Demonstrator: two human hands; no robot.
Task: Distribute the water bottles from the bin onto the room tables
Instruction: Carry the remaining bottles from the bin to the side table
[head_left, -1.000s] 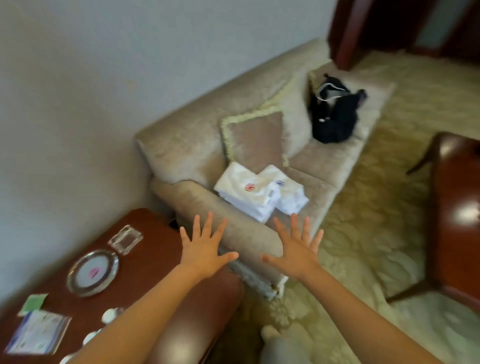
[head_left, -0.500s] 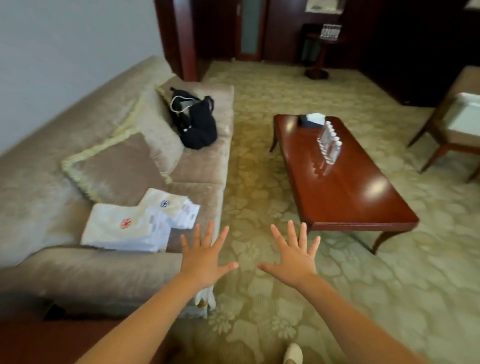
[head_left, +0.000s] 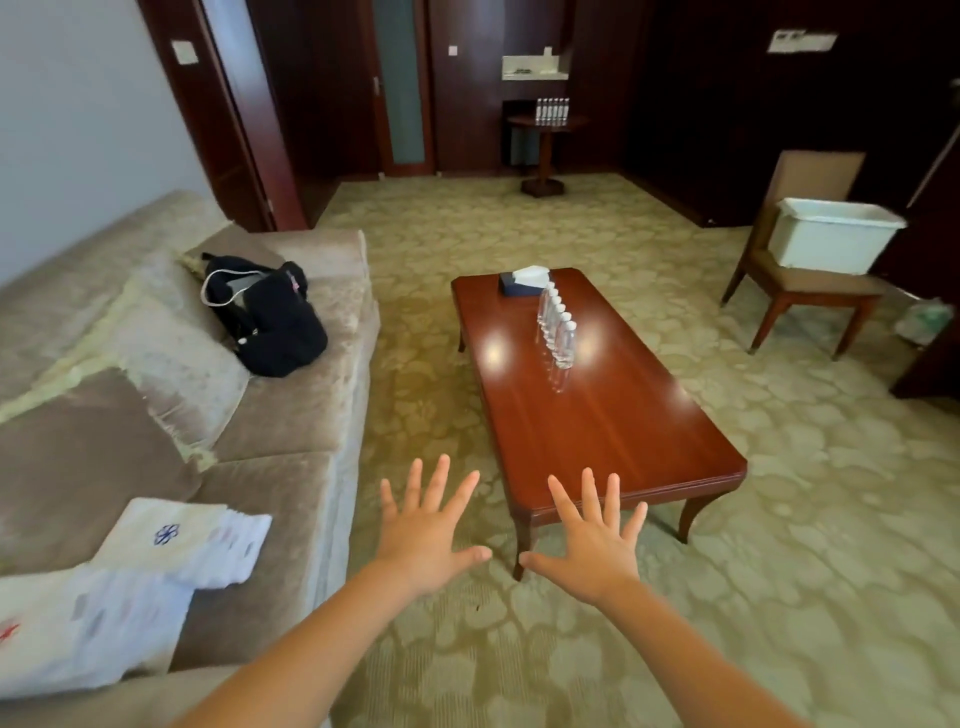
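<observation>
White bin (head_left: 826, 249) newly in view; left hand (head_left: 423, 540), right hand (head_left: 592, 551) still splayed (empty).

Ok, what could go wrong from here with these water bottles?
The clear plastic water bottles stand in one tight row on the glossy red-brown wooden coffee table; a nudge could topple several like dominoes. The left hand and right hand are empty, and the white plastic bin sits across the room on a wooden chair, so the table's near corner may catch a shin on the way.
</observation>
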